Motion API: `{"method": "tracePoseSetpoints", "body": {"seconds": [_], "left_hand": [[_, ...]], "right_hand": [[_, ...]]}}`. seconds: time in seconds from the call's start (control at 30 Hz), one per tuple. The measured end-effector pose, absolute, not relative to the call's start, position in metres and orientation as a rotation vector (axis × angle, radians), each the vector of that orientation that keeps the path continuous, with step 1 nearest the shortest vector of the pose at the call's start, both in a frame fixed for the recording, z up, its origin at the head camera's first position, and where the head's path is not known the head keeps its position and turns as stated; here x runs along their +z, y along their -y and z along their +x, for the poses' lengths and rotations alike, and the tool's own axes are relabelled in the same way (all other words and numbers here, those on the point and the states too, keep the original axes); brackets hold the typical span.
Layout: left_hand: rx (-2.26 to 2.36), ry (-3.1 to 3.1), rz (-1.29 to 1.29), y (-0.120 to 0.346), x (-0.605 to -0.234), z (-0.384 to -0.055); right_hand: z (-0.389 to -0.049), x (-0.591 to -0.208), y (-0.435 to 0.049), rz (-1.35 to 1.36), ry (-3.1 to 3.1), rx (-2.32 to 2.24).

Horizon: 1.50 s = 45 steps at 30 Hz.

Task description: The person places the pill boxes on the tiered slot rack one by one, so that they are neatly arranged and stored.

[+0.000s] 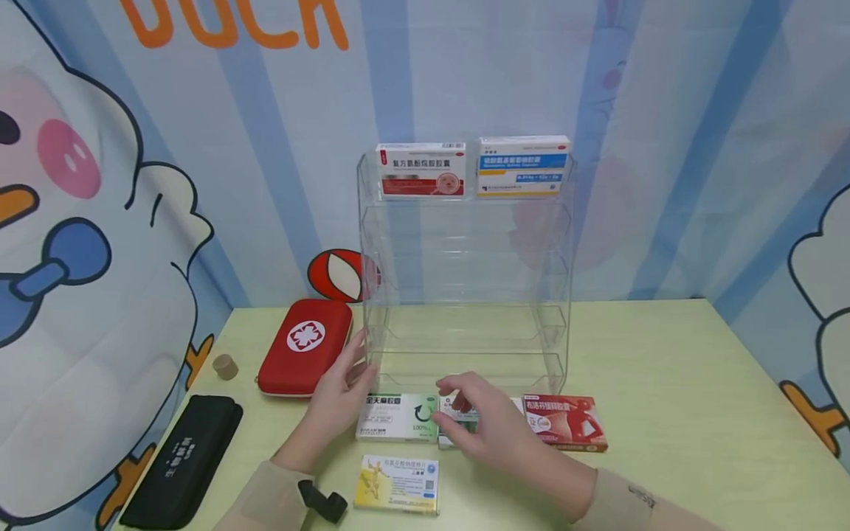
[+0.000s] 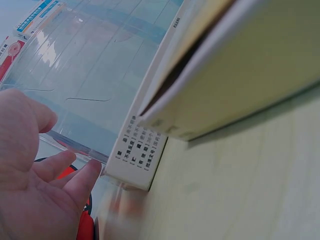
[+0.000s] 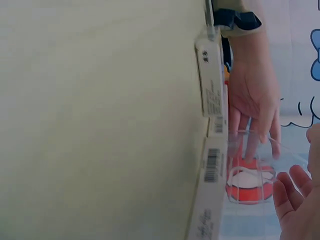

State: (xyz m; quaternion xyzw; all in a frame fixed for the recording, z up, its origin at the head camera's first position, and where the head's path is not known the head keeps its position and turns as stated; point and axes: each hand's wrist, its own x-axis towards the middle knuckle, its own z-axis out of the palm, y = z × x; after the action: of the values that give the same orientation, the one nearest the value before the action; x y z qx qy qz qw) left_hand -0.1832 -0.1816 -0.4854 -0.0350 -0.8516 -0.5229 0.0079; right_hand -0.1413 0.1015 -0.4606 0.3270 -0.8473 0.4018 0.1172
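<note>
A clear acrylic tiered rack [image 1: 465,352] stands at the back of the table. My left hand [image 1: 337,402] is at its lower left side, fingers spread and fairly straight against the side wall; the left wrist view shows the thumb apart from the fingers. Over the front boxes hovers my right hand [image 1: 494,428], fingers loosely bent, holding nothing. It partly hides a middle box [image 1: 448,441]. Left of that lies a white-green medicine box [image 1: 397,418], and right of it a red medicine box [image 1: 567,422]. A yellow-white medicine box [image 1: 397,483] lies nearer the front.
On the rack's top tier stand a red-white box [image 1: 421,169] and a blue-white box [image 1: 523,167]. To the left are a red first-aid case [image 1: 305,346], a black zip case [image 1: 182,461] and a small brown cylinder [image 1: 225,366]. A printed curtain hangs behind.
</note>
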Motion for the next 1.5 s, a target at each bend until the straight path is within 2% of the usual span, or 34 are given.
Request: {"method": "tracePoseSetpoints", "body": {"seconds": [0.27,0.7,1.5], "left_hand": [[-1.626,2.663,-0.112,0.181,-0.485,-0.184],[-1.628,2.666,-0.104,0.181,-0.487,-0.183],[-1.646,2.660,-0.112,0.181,-0.484,-0.182]], "right_hand": [[-0.125,-0.474,-0.093,0.956,2.681,1.209],[-0.119,-0.485,-0.094,0.956,2.730,1.270],[-0.099,-0.497,-0.094,1.166,2.877,0.836]]}}
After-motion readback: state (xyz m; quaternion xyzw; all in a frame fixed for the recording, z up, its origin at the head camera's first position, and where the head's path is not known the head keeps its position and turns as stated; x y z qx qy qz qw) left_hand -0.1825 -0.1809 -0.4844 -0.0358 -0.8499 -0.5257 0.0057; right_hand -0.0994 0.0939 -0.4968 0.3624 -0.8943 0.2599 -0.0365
